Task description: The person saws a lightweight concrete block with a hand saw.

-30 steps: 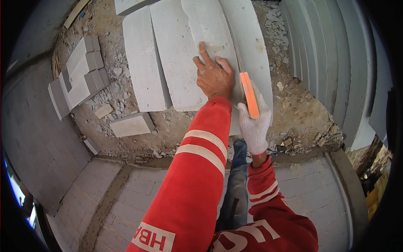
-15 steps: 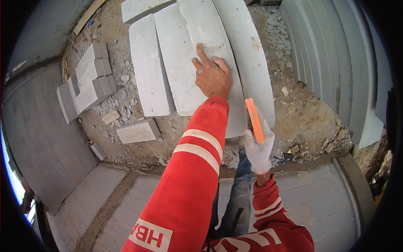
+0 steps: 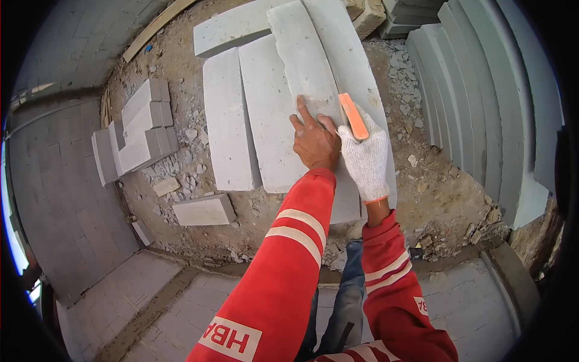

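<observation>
My bare left hand lies with spread fingers on a long pale concrete block, pressing its top near the right edge. In my gloved right hand is the orange handle of a handsaw, gripped above a narrow straight gap. The gap runs lengthwise between that block and a strip of block on its right. The saw's blade is hard to make out now; it appears to lie in the gap. Both hands are close together, the right one just to the right of the left.
More pale blocks lie to the left. Farther left stand stacked cut blocks, with a single block nearer me. Tall grey slabs line the right side. Rubble and dirt surround the blocks; a wooden plank lies at upper left.
My right hand has pushed the saw handle forward, away from me, up beside my left hand. Less blade shows. The view has shifted slightly; my left hand stays on the block.
</observation>
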Tool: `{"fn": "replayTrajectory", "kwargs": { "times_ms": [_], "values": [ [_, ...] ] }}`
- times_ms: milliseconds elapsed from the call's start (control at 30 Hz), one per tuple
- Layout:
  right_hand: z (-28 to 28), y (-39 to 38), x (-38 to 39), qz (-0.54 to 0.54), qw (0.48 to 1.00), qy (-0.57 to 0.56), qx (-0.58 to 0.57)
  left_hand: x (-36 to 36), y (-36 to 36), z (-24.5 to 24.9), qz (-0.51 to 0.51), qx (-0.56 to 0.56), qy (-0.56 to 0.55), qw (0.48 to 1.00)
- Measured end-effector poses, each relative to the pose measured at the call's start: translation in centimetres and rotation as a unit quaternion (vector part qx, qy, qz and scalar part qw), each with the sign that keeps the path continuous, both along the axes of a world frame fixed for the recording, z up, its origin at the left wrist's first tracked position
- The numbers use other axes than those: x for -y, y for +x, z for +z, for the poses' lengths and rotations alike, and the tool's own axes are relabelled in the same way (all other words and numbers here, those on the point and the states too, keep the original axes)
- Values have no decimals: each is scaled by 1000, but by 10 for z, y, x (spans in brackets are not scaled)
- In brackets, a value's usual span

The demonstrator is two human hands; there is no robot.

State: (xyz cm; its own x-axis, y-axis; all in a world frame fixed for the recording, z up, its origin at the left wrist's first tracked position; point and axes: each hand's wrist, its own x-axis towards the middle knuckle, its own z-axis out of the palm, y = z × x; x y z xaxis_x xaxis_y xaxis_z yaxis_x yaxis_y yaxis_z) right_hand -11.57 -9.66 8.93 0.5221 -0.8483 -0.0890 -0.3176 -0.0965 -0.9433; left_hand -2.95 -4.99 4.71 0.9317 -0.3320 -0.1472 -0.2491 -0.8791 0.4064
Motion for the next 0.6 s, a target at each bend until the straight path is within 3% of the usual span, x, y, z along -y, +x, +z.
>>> {"fn": "replayTrajectory", "kwargs": {
  "times_ms": [67,167,200,267,333,500,600],
  "values": [
    [11,20,8,-3,999,47,6,0,6,-1,-3,0,2,1000],
    [15,-24,-31,-25,998,56,-19,1,0,3,4,-23,-2,1000],
    [2,-60,-59,-3,997,-71,-39,3,0,4,8,-25,7,1000],
    [27,-122,-104,4,992,38,-118,0,-3,0,4,-17,13,1000],
    [31,-150,-125,-26,989,119,-89,-1,-4,-4,6,-15,7,1000],
    [19,-65,-70,-16,995,19,-98,-2,-5,-7,-4,-6,1,1000],
    [7,-61,-54,-6,997,-3,-81,0,-2,-3,0,3,10,1000]
  ]
}}
